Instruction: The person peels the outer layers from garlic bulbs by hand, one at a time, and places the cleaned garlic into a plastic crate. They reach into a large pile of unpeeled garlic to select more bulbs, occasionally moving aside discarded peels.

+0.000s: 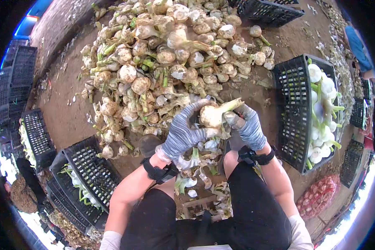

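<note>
A garlic bulb (211, 116) with a short cut stem is held between my hands, above the front edge of a big heap of garlic (154, 62). My left hand (184, 132), in a grey striped glove, is closed round the bulb's left side, with the thumb below it. My right hand (251, 127), gloved alike, is closed at the stem side, its thumb against the base of the stem. What the right fingertips pinch behind the stem is partly hidden. Peeled skins (192, 162) lie below my hands, between my knees.
To the right stands a black crate (293, 112) with cleaned white garlic. Another black crate (89, 173) with garlic is at the left, near more crates (38, 135). A red net bag (318, 196) lies at lower right. Another person's blue clothing (356, 46) shows at far right.
</note>
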Demonstrator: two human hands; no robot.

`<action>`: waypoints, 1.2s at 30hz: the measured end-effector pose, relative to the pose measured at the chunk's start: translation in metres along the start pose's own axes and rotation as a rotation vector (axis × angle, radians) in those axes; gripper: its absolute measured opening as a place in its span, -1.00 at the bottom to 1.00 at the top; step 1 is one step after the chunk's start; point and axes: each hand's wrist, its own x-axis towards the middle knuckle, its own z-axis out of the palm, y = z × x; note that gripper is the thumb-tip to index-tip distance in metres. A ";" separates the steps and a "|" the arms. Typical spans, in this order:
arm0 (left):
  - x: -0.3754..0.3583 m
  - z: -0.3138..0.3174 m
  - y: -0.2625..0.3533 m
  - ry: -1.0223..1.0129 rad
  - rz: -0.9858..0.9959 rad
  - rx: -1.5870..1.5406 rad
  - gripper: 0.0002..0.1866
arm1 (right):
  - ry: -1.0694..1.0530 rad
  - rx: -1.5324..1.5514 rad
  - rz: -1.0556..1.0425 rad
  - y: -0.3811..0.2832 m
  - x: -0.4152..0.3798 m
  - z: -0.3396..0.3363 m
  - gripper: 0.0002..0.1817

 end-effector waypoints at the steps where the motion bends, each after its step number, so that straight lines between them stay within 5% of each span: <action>1: 0.000 0.002 -0.002 0.000 0.000 -0.001 -0.23 | 0.003 -0.028 -0.001 0.001 0.000 -0.002 -0.66; 4: 0.002 0.003 -0.006 0.039 0.129 0.119 -0.27 | 0.032 -0.047 -0.015 0.000 0.001 -0.005 -0.65; 6: 0.004 0.001 -0.005 0.034 0.332 0.503 -0.26 | 0.059 0.049 -0.050 0.009 0.004 0.003 -0.65; 14: 0.001 0.003 -0.006 0.029 0.195 0.335 -0.24 | 0.022 0.052 -0.045 0.004 0.001 0.000 -0.66; 21: 0.004 -0.003 -0.013 -0.095 -0.146 -0.196 -0.46 | -0.097 -0.114 -0.110 0.002 -0.004 -0.008 -0.68; 23: 0.008 0.009 -0.020 0.233 -0.390 -0.663 -0.55 | -0.128 -0.337 -0.144 0.005 -0.005 -0.007 -0.68; 24: 0.021 0.004 -0.038 0.234 -0.628 -0.602 -0.59 | -0.124 -0.468 -0.300 0.002 -0.007 -0.001 -0.69; 25: 0.024 -0.011 -0.055 0.237 -0.625 -0.604 -0.59 | -0.128 -0.469 -0.301 0.003 -0.008 0.003 -0.69; 26: 0.027 -0.028 -0.057 -0.089 -0.710 -0.914 -0.64 | -0.102 -0.380 -0.210 0.003 -0.007 0.006 -0.70; 29: 0.026 -0.016 -0.046 -0.130 -0.966 -0.873 -0.48 | -0.047 0.052 -0.032 0.014 -0.008 0.013 -0.71; 30: 0.025 -0.008 -0.036 0.090 -0.557 -0.530 -0.46 | -0.020 0.096 0.001 0.012 -0.007 0.014 -0.70; 33: 0.013 0.012 -0.021 0.399 -0.168 -0.122 -0.44 | -0.023 0.154 0.113 0.029 0.000 0.011 -0.69; 35: 0.009 0.020 -0.020 0.322 0.343 0.312 -0.49 | 0.108 0.115 -0.158 0.047 0.006 0.023 -0.68; 36: 0.005 0.020 -0.017 0.275 0.294 0.318 -0.55 | 0.013 -0.093 -0.235 0.049 0.004 0.018 -0.67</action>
